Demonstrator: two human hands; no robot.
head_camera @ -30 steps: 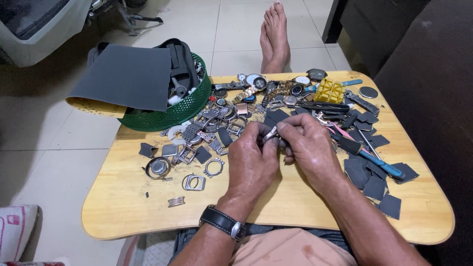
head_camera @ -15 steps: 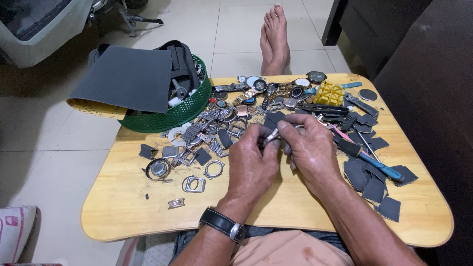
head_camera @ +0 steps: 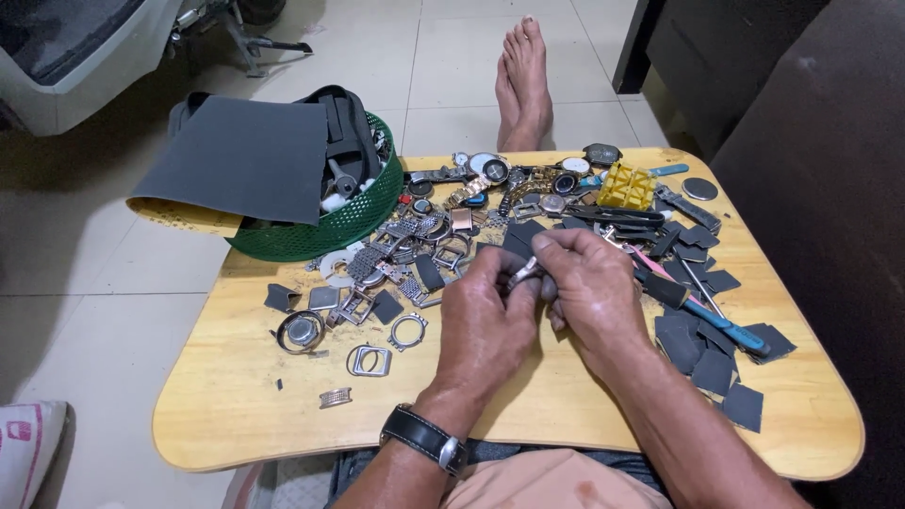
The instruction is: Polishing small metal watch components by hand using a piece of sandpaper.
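Metal piece, both hands unmoved (still pinching)

Glossy metal watch parts litter a smooth, varnished wooden tabletop beside matt grey sandpaper and a green plastic basket.

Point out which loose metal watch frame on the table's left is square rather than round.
The square frame, just beside the left hand. The frame above it and the case to its left are both round.
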